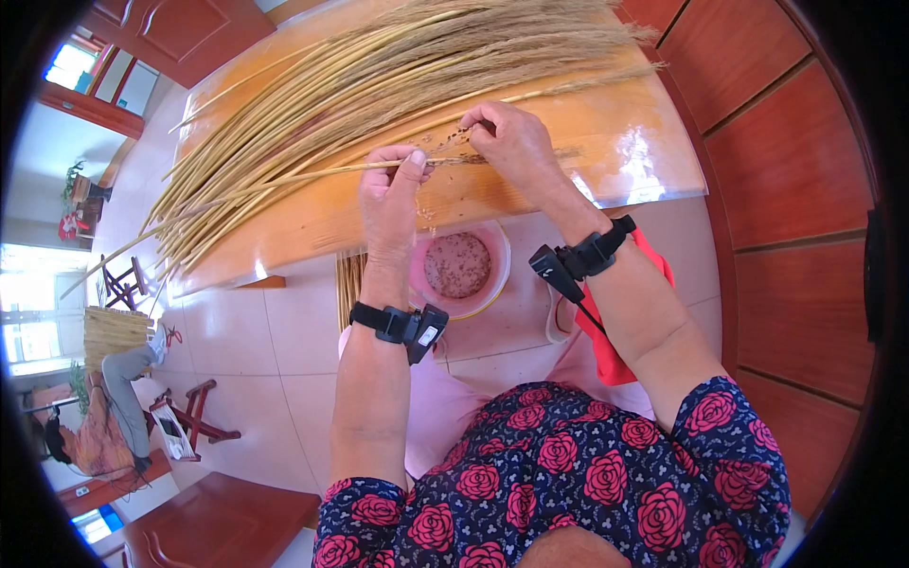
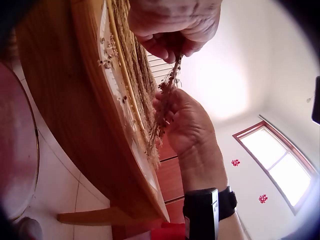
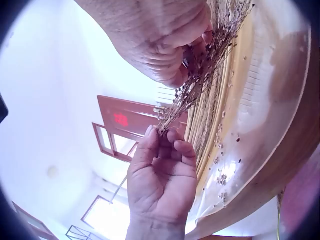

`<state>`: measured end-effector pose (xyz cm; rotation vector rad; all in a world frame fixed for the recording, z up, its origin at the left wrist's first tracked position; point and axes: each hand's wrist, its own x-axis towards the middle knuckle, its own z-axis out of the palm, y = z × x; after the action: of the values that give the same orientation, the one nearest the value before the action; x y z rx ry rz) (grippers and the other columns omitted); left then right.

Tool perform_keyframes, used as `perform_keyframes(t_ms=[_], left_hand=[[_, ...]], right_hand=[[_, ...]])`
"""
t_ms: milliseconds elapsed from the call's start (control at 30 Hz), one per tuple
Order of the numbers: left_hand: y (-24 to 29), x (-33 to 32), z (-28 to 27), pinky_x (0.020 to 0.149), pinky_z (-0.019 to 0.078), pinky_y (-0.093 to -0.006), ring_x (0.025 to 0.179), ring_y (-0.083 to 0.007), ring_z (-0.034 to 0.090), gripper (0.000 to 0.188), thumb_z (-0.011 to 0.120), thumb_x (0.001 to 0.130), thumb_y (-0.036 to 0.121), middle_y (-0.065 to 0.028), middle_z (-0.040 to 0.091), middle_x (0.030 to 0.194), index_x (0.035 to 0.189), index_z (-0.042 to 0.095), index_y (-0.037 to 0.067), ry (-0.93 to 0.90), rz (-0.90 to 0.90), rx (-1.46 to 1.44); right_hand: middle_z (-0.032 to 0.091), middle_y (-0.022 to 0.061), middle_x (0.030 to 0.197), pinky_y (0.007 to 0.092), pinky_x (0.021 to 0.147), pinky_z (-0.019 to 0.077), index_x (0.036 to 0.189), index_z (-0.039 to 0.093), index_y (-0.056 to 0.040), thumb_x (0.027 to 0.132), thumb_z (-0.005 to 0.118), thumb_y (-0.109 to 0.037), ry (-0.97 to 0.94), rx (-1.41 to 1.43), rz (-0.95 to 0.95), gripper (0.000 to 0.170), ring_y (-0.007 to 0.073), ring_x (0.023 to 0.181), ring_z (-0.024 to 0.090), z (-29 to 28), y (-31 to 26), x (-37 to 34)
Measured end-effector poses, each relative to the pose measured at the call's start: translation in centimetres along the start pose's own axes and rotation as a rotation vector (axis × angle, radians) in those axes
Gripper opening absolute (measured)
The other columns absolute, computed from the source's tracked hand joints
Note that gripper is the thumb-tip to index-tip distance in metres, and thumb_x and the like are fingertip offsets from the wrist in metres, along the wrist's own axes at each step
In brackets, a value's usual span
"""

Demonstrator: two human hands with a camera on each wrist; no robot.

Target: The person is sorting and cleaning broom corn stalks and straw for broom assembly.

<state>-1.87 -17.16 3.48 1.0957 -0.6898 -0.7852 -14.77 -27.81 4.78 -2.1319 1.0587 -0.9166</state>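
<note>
My left hand (image 1: 390, 194) pinches a long straw-coloured broomcorn stalk (image 1: 312, 174) between thumb and fingers, just below its seed head. The bare end of the stalk slants out past the table's left edge. My right hand (image 1: 521, 151) is a little to the right, its fingers curled on branches of the seed head (image 3: 200, 75). Dark seeds cling to these branches in the right wrist view. In the left wrist view the seed head (image 2: 167, 97) stretches between the left hand (image 2: 175, 20) and the right hand (image 2: 190, 125). Both hands are over the table's near edge.
A large bundle of broomcorn (image 1: 379, 90) lies across the wooden table (image 1: 312, 227). Loose seeds (image 3: 220, 177) are scattered along its edge. Below stands a pink basin (image 1: 502, 275) with seeds in it. Red cabinets (image 1: 786, 151) stand at right; another person (image 1: 104, 426) sits far left.
</note>
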Motion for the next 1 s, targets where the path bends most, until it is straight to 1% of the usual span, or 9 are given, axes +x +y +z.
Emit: perform_keyframes(t_ms=[100,200,300,400,500,600,700,900,1000], left_hand=[[-0.2,0.1,-0.1,0.069,0.0454,-0.0224,0.072,-0.0100,0.054,0.013,0.060,0.084,0.009,-0.0051,0.058,0.078,0.092,0.053,0.003,0.028,0.003,-0.032],[-0.3,0.3,-0.4,0.068,0.0452,-0.0224,0.071,-0.0096,0.053,0.012,0.060,0.084,0.010,-0.0047,0.058,0.078,0.092,0.053,0.003,0.010,0.006,-0.051],[-0.2,0.3,-0.3,0.068,0.0459,-0.0244,0.071,-0.0122,0.055,0.013,0.061,0.083,0.009,-0.0059,0.058,0.080,0.092,0.054,0.002,0.003,-0.006,-0.026],[-0.1,0.3,0.0,0.067,0.0458,-0.0243,0.071,-0.0123,0.055,0.014,0.061,0.082,0.009,-0.0057,0.058,0.080,0.092,0.054,0.002,0.017,-0.015,-0.037],[-0.2,0.3,0.0,0.067,0.0458,-0.0242,0.071,-0.0121,0.055,0.014,0.062,0.082,0.008,-0.0055,0.057,0.080,0.092,0.054,0.002,0.009,-0.018,-0.023],[-0.1,0.1,0.2,0.068,0.0457,-0.0240,0.072,-0.0119,0.055,0.014,0.062,0.082,0.007,-0.0052,0.058,0.080,0.092,0.054,0.002,0.010,-0.016,-0.007],[-0.1,0.2,0.2,0.068,0.0456,-0.0240,0.072,-0.0115,0.055,0.013,0.062,0.082,0.007,-0.0052,0.058,0.081,0.092,0.054,0.002,-0.009,-0.018,-0.017],[0.0,-0.1,0.4,0.070,0.0456,-0.0227,0.073,-0.0094,0.054,0.013,0.061,0.083,0.008,-0.0039,0.058,0.080,0.093,0.053,0.004,-0.049,-0.021,0.054],[-0.4,0.5,-0.4,0.069,0.0452,-0.0245,0.072,-0.0114,0.054,0.013,0.061,0.082,0.007,-0.0048,0.057,0.082,0.092,0.054,0.003,-0.011,0.004,-0.024]], right_hand=[[0.063,0.0108,0.079,0.0339,0.068,0.0484,0.087,0.064,-0.0069,0.074,0.056,-0.012,-0.098,0.159,0.068,0.016,0.0261,0.074,0.061,0.0,1.2,0.3],[0.062,0.0085,0.091,0.0291,0.080,0.0440,0.095,0.064,-0.0058,0.079,0.055,-0.011,-0.109,0.251,-0.075,0.020,0.0184,0.091,0.057,-0.3,1.7,0.6],[0.062,0.0080,0.094,0.0297,0.084,0.0422,0.095,0.065,-0.0060,0.080,0.059,-0.014,-0.116,0.331,-0.105,0.018,0.0197,0.094,0.055,-0.6,1.0,0.6],[0.062,0.0088,0.093,0.0308,0.084,0.0424,0.094,0.065,-0.0061,0.081,0.061,-0.019,-0.242,0.265,-0.332,0.018,0.0219,0.093,0.056,-1.3,-0.1,1.0],[0.064,0.0074,0.081,0.0359,0.077,0.0440,0.083,0.067,-0.0085,0.077,0.061,-0.021,-0.102,0.117,-0.494,0.015,0.0264,0.083,0.057,0.1,0.3,0.7],[0.064,0.0067,0.081,0.0373,0.076,0.0441,0.081,0.067,-0.0089,0.077,0.060,-0.022,-0.192,0.093,-0.420,0.016,0.0262,0.082,0.058,0.0,0.2,0.6],[0.063,0.0089,0.074,0.0332,0.069,0.0460,0.083,0.065,-0.0033,0.077,0.060,-0.015,-0.202,0.105,-0.363,0.014,0.0224,0.076,0.060,-0.1,0.1,0.3],[0.064,0.0121,0.072,0.0322,0.058,0.0467,0.080,0.065,-0.0021,0.076,0.059,-0.015,-0.082,-0.048,-0.171,0.015,0.0230,0.063,0.061,0.5,-0.8,-0.3],[0.062,0.0106,0.067,0.0302,0.056,0.0458,0.080,0.065,-0.0019,0.078,0.060,-0.019,-0.099,0.018,-0.034,0.018,0.0177,0.061,0.059,0.2,0.0,0.3]])
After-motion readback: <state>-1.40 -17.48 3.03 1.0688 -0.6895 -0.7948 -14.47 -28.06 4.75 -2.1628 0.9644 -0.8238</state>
